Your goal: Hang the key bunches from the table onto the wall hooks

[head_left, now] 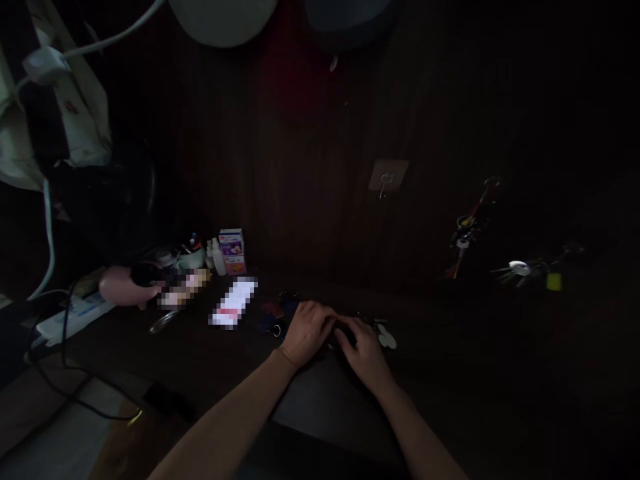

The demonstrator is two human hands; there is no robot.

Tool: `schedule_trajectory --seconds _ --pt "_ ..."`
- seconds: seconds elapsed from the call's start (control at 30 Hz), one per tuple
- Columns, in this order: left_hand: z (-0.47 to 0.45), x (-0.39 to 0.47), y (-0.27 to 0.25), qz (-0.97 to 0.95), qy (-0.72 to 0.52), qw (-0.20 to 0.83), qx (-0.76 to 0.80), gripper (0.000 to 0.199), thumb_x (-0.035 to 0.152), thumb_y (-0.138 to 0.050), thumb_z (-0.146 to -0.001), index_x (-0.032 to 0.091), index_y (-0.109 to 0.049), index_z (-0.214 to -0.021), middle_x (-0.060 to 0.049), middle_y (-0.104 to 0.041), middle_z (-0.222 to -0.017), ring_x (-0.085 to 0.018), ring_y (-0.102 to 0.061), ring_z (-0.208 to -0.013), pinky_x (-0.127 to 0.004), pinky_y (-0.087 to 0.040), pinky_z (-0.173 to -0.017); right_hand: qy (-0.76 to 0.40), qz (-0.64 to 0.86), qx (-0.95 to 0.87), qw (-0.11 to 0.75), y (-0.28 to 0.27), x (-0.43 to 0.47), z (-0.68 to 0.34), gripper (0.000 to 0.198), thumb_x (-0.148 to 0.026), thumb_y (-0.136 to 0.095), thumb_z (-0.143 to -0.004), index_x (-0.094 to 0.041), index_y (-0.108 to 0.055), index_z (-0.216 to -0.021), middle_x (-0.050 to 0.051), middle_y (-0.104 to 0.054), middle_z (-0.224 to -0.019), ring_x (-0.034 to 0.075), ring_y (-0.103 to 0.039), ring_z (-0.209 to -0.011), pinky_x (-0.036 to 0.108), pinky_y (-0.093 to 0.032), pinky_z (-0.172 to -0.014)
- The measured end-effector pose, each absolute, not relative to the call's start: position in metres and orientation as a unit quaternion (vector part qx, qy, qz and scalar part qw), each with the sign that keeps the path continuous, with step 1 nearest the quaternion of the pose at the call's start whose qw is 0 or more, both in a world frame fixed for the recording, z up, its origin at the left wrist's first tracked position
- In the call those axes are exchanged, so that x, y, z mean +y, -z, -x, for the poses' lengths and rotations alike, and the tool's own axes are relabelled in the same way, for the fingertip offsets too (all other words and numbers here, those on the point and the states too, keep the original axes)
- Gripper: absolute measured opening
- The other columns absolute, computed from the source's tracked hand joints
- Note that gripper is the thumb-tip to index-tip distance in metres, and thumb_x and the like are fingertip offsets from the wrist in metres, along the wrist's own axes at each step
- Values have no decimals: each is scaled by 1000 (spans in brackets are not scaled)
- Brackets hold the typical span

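My left hand (309,331) and my right hand (364,351) meet over the dark surface, fingertips almost touching. Both have curled fingers, closed around something dark that I cannot make out in the low light. Just right of my right hand lie what look like keys, with a pale rounded piece (386,337). Beside my left hand is a dark bundle with a small shiny ring (277,330) and bluish and reddish parts, its kind unclear.
Left on the surface are a lit phone (234,303), a small box (233,252), white bottles (217,257), a pink hair dryer (125,285), a power strip (75,317) and a dark cord. On the back panel are a hook (386,179) and hanging keys (520,269).
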State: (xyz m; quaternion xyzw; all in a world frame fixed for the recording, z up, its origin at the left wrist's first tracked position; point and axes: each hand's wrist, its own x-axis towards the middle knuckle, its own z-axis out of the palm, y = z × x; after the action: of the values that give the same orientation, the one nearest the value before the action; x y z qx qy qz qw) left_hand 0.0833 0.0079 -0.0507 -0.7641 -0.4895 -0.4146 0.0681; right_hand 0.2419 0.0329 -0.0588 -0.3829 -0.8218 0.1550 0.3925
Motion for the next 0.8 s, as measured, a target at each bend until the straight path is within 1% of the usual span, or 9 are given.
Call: schedule_trajectory --seconds 0.13,0.23,0.4,0.5,0.63,0.7,0.8 --pt "-84 7 51 783 425 61 -450 13 20 -44 -92 20 -56 -95 -5 -67 -86 -19 -58 -85 -34 -43 -78 -178 389 -798 425 68 34 -238 23 -33 -45 -87 -23 -62 -98 7 -67 -98 25 -59 -94 41 -43 -86" --pt "-84 7 52 790 421 48 -443 14 21 -44 -92 21 -57 -96 -4 -68 -87 -19 -58 -86 -34 -43 -79 -222 387 -780 439 66 34 -241 23 -37 -45 -87 -24 -63 -89 6 -67 -89 24 -61 -88 38 -46 -81" --pt "-84 10 54 763 431 53 -479 15 21 -44 -92 19 -56 -99 -6 -66 -89 -20 -57 -87 -34 -44 -76 -332 391 -715 476 56 29 -246 18 -40 -53 -82 -24 -61 -79 3 -68 -82 22 -62 -83 34 -48 -77" --pt "-83 12 56 754 432 43 -494 15 20 -44 -91 18 -55 -102 -6 -66 -92 -21 -56 -88 -35 -44 -77 -412 393 -650 504 52 29 -249 18 -40 -57 -78 -24 -59 -72 3 -70 -81 21 -63 -79 32 -48 -72" --pt "-83 13 57 744 424 30 -515 16 16 -44 -89 18 -54 -101 -6 -65 -93 -20 -56 -88 -35 -43 -78 -476 389 -554 561 51 34 -254 20 -41 -62 -74 -22 -60 -72 5 -72 -85 23 -65 -83 33 -49 -74" --pt "-83 14 57 748 404 25 -527 16 14 -45 -88 19 -54 -99 -5 -64 -93 -20 -56 -88 -34 -43 -78 -491 380 -518 588 51 37 -257 21 -41 -66 -71 -20 -63 -73 6 -73 -82 23 -65 -82 33 -48 -74" --pt "-83 15 58 753 380 19 -536 15 13 -47 -86 19 -54 -98 -4 -64 -92 -19 -57 -86 -34 -44 -77 -516 363 -458 626 50 40 -261 22 -39 -72 -66 -20 -66 -73 5 -72 -76 21 -66 -77 31 -48 -71"
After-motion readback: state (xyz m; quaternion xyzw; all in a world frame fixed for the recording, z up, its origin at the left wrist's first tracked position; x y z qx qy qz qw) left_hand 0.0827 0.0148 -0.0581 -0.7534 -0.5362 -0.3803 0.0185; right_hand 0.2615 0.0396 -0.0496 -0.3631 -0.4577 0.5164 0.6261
